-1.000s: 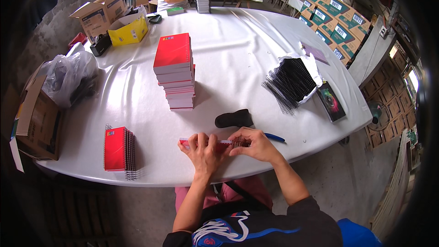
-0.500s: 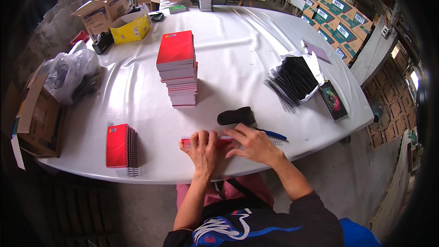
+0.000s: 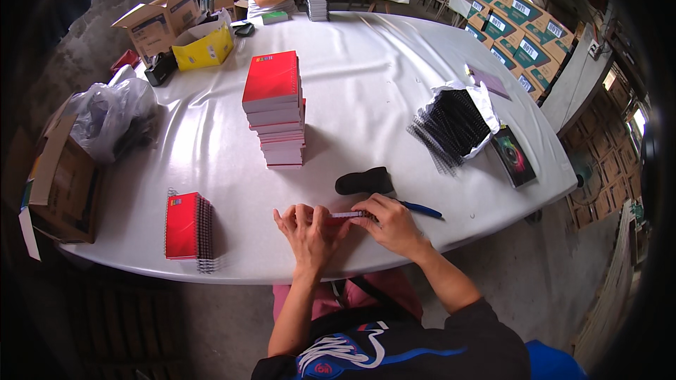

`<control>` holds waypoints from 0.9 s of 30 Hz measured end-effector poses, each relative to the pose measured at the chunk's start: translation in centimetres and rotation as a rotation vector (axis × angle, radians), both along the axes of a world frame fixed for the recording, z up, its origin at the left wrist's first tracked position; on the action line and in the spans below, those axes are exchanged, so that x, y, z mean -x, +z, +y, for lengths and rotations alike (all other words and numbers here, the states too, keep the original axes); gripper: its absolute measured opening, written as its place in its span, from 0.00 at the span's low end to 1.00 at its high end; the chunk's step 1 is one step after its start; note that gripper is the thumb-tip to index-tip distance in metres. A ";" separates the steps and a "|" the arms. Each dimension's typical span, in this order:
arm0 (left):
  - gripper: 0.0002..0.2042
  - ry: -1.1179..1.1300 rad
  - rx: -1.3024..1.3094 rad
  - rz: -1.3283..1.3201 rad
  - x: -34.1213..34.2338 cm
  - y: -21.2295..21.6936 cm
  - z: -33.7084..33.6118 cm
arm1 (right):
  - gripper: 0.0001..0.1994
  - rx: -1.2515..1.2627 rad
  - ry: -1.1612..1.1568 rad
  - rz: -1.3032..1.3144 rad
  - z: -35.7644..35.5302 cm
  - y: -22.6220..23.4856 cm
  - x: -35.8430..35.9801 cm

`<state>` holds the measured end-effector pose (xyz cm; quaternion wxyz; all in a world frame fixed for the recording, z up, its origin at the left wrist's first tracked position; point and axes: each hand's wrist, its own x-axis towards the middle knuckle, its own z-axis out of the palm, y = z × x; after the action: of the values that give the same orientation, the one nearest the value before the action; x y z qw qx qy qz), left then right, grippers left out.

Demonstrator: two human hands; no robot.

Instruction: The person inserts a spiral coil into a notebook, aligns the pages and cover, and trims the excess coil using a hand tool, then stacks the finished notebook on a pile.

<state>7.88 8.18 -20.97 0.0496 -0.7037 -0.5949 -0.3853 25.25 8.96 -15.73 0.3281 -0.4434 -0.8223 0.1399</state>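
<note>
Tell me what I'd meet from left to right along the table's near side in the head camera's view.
Cardboard box → stack of red spiral notebooks → left hand → right hand → blue handle.

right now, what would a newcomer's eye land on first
The tall stack of red books at centre stands out first. Next come the black spiral coils to its right and the shorter pile of red spiral notebooks at near left. Toward the near edge, the left hand and right hand meet at a red book.

Glossy white tablecloth [image 3: 384,119] — perhaps vinyl, smooth red notebook covers [image 3: 272,79], matt cardboard box [image 3: 69,186], crinkled plastic bag [image 3: 105,116]
</note>
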 end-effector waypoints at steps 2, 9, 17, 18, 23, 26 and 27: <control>0.22 0.003 0.024 -0.015 0.0 0.2 -0.1 | 0.10 -0.108 0.002 -0.024 0.3 -0.5 0.1; 0.21 -0.001 -0.013 -0.069 -0.2 0.4 0.1 | 0.10 -0.155 -0.100 -0.078 0.0 -0.1 1.7; 0.22 -0.033 0.029 -0.091 0.7 0.5 -0.2 | 0.13 0.229 -0.065 -0.024 0.3 0.7 1.1; 0.22 -0.023 0.024 -0.102 1.2 0.7 -0.3 | 0.14 0.375 0.061 0.034 1.3 1.0 0.6; 0.25 -0.097 0.052 -0.142 3.3 1.5 -0.1 | 0.14 -0.041 0.067 -0.276 6.5 0.2 -2.5; 0.26 -0.099 0.020 -0.179 2.8 1.3 -0.6 | 0.14 0.039 -0.062 -0.367 8.2 -2.2 -2.8; 0.27 -0.087 -0.006 -0.208 2.3 1.2 -0.8 | 0.15 0.017 -0.045 -0.350 8.9 -3.3 -3.2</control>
<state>5.58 7.41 -19.77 -0.0272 -0.6848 -0.5648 -0.4597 28.43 17.84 -19.00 0.1792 -0.4819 -0.8556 0.0600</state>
